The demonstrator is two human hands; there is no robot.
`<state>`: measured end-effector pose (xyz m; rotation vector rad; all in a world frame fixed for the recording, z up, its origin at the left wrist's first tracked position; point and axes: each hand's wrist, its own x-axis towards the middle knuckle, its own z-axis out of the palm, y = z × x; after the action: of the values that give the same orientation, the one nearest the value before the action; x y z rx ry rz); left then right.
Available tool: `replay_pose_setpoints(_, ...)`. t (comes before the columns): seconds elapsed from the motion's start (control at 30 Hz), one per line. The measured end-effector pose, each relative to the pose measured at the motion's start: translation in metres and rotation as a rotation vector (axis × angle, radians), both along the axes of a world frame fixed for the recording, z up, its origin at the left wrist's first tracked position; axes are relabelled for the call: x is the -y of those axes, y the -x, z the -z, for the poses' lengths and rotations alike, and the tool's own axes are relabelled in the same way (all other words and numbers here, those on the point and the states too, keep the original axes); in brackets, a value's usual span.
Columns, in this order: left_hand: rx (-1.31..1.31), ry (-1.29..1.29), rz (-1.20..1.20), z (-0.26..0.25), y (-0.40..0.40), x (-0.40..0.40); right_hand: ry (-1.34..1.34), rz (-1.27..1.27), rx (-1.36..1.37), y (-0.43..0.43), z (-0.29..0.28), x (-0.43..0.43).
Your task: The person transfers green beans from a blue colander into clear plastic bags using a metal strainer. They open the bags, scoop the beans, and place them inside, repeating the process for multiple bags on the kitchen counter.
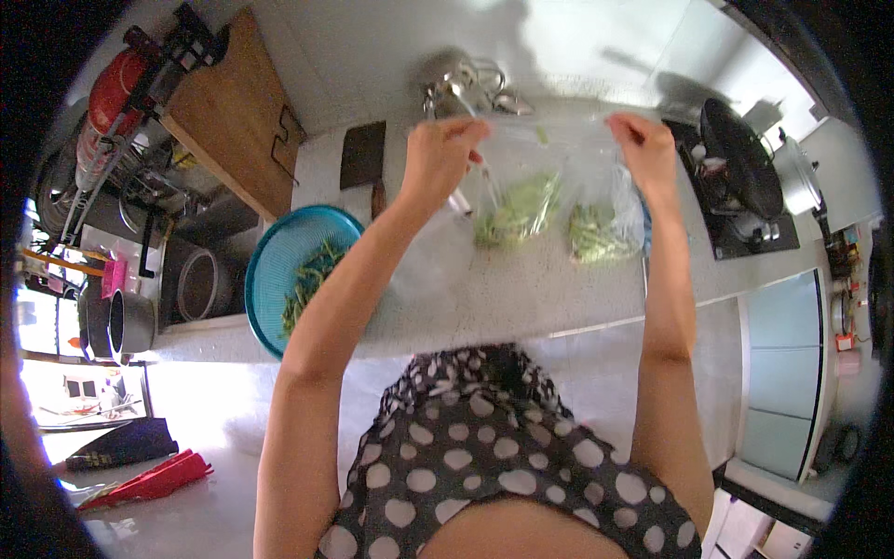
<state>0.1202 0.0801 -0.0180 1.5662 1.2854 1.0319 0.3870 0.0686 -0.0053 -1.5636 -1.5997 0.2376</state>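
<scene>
My left hand (447,148) and my right hand (646,150) are raised over the counter, each pinching one upper corner of a clear plastic bag (559,150). The bag hangs stretched between them, blurred by motion. Cut green vegetables (524,209) show through the plastic on the left. A second bundle of greens (601,230) in clear plastic lies below my right hand; whether it is a separate bag is hard to tell. Beneath my left forearm, a teal mesh basket (260,279) holds green vegetable pieces (307,283), partly hidden by the arm.
A cleaver (362,155) lies near the wall, beside an upright wooden cutting board (227,105). Shiny metal kitchenware (461,80) stands behind my left hand. To the right, a black wok (744,161) is on the gas stove (758,241). A sink (202,279) is at far left.
</scene>
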Motion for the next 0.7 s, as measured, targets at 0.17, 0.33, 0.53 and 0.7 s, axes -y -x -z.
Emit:
replay_pose_setpoints(0.17,0.128,0.140,0.017,0.008,0.000,-0.002,0.050,0.022,0.103,-0.014,0.019,-0.007)
replay_pose_setpoints(0.33,0.252,0.167,0.042,0.015,-0.009,0.002,-0.131,0.022,0.254,-0.006,0.026,0.002)
replay_pose_setpoints(0.53,0.319,0.160,-0.001,0.017,-0.006,-0.005,-0.516,-0.216,0.511,0.037,0.022,0.030)
replay_pose_setpoints(0.7,0.157,0.108,-0.040,0.017,-0.007,-0.011,-0.372,-0.134,0.796,0.055,0.040,0.033)
